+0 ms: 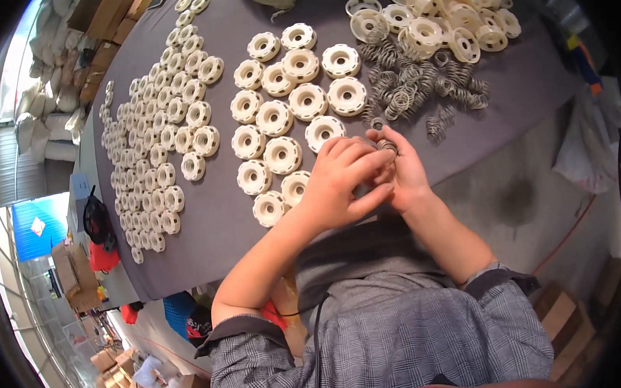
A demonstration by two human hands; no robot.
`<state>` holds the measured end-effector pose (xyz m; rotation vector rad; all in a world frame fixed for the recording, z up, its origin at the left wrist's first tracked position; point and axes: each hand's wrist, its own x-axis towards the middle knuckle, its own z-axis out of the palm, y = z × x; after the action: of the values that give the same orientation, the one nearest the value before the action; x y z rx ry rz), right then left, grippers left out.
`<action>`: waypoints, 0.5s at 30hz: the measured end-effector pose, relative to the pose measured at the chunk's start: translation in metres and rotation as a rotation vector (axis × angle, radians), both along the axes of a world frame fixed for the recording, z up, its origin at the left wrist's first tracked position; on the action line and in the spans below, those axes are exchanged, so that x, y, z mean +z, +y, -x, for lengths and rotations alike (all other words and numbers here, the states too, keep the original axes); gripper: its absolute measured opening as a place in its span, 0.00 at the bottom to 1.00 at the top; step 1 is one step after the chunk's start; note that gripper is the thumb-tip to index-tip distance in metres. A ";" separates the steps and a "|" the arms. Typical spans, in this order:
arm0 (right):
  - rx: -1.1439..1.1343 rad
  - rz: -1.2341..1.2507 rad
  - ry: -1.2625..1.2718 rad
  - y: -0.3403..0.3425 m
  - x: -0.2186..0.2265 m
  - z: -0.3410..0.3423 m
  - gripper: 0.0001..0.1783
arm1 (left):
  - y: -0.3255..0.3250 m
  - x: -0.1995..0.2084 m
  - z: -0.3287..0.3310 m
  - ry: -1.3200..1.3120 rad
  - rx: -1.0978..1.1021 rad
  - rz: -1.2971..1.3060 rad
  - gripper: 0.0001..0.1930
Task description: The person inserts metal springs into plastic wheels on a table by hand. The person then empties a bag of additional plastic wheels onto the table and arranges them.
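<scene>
My two hands meet over the table's near edge, around a dark metal coil spring (387, 146). The spring lies in my right hand (410, 174), whose fingers are curled about it. From the left, the fingertips of my left hand (342, 181) pinch at the same spring, and its thumb points toward the right palm. My fingers cover part of the spring. Just beyond them is a heap of loose coil springs (407, 81). Left of the hands, cream plastic round wheel-like parts (274, 118) with centre holes lie in loose rows, one close by my left hand (296, 188).
A pile of cream plastic rings (456, 14) sits at the far right of the grey-covered table (212, 214). Many smaller-looking cream round parts (157, 132) are grouped on the left. Cardboard boxes (111, 14) stand past the far left edge. A translucent bag (588, 145) hangs at right.
</scene>
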<state>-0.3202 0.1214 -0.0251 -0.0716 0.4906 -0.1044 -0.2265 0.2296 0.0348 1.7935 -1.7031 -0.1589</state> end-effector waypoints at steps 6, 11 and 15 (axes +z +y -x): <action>-0.169 0.078 0.037 0.002 0.002 -0.014 0.11 | -0.011 -0.026 -0.071 0.154 0.395 0.119 0.22; -0.140 0.184 0.068 0.000 -0.004 -0.004 0.13 | -0.030 -0.070 -0.117 -0.134 0.532 -0.222 0.31; -0.149 0.256 0.014 -0.010 0.004 -0.003 0.11 | -0.041 -0.071 -0.110 -0.230 0.541 -0.211 0.27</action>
<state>-0.3174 0.1115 -0.0209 -0.2863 0.4944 -0.3127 -0.1164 0.1884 -0.0363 2.4411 -1.3182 0.1103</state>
